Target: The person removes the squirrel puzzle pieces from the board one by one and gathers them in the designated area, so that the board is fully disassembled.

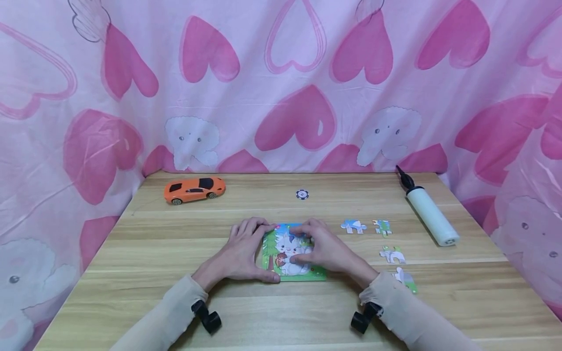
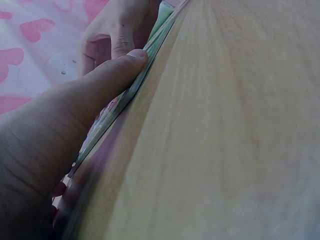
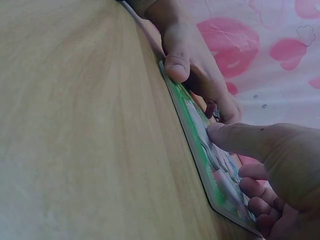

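Note:
A small jigsaw puzzle board [image 1: 304,278] with a green border and a white cartoon animal lies flat on the table. My left hand [image 1: 241,251] holds it at its left side, thumb along the near edge and fingers by the far left corner. Over the picture, my right hand [image 1: 327,246] has its thumb and fingertips on a puzzle piece [image 3: 205,131] in the board. That piece looks slightly raised in the right wrist view. Loose puzzle pieces lie to the right, among them a blue and white one [image 1: 353,226] and a white and green one [image 1: 405,279].
An orange toy car [image 1: 194,190] stands at the back left of the wooden table [image 1: 263,321]. A round blue and white chip [image 1: 302,194] lies at the back middle. At the right is a white hand pump [image 1: 431,217] with a black nozzle. A pink heart-patterned curtain [image 1: 246,97] hangs behind.

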Demonstrator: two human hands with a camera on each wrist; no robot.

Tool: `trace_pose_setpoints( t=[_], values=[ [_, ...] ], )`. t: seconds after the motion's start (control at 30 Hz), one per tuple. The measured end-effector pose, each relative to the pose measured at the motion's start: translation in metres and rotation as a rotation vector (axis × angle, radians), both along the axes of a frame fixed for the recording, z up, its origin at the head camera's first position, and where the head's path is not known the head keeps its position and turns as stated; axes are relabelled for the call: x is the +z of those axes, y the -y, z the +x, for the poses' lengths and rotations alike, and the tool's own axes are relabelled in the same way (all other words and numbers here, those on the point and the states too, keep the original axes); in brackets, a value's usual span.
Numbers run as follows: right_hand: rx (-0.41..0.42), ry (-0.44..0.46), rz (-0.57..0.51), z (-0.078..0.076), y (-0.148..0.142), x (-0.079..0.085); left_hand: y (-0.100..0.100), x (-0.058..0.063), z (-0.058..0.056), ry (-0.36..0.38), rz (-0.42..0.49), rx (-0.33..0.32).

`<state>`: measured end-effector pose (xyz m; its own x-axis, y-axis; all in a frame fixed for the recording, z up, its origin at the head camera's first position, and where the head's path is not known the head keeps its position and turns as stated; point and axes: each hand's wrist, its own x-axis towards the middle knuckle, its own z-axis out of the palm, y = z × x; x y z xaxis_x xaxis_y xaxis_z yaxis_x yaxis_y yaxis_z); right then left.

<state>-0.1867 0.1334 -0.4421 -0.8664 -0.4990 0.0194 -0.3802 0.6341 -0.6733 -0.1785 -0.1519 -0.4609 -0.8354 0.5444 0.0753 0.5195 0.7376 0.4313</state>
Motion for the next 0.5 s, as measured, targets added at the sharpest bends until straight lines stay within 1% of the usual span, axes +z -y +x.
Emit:
trace_pose_setpoints(
  t=[0.23,0.5],
  values=[
    [0.004,-0.010,0.016,0.0008,0.0016,0.0001,-0.0001,0.0005,-0.0004,0.005,0.004,-0.001],
    [0.004,-0.011,0.010,0.0021,0.0023,-0.0008,-0.0003,0.0005,0.0003,0.003,0.008,-0.002]
  ],
)
